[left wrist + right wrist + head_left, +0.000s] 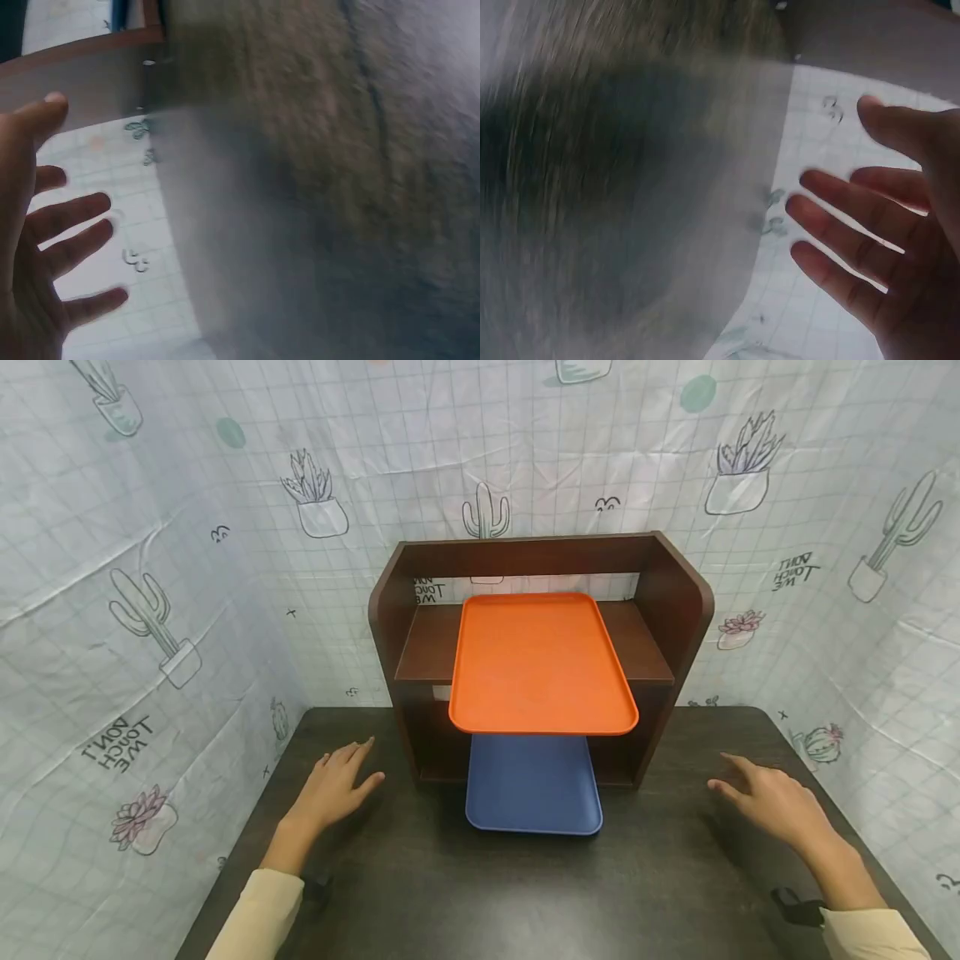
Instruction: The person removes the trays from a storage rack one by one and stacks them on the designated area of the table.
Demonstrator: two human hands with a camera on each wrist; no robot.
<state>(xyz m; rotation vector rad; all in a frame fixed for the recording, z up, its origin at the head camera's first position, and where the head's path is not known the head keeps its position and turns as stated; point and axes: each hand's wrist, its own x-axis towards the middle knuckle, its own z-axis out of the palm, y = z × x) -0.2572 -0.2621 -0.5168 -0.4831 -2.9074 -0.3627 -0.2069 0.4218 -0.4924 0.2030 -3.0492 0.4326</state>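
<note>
An orange tray (542, 664) lies on the upper shelf of a dark brown wooden rack (517, 558), its near end jutting out past the front. Below it a blue tray (534, 785) sticks out of the lower level toward the table's front. To the left of the rack my left hand (330, 785) hovers over the table, fingers spread and holding nothing. My right hand (776, 802) is over the table to the right of the rack, its fingers extended and likewise holding nothing. Both wrist views show the spread fingers apart from the rack's side panels.
The dark table (517, 893) carries the rack near its back edge. A white sheet (360, 410) printed with cacti and grid lines hangs behind the table and along both sides. Black wrist straps show at both wrists.
</note>
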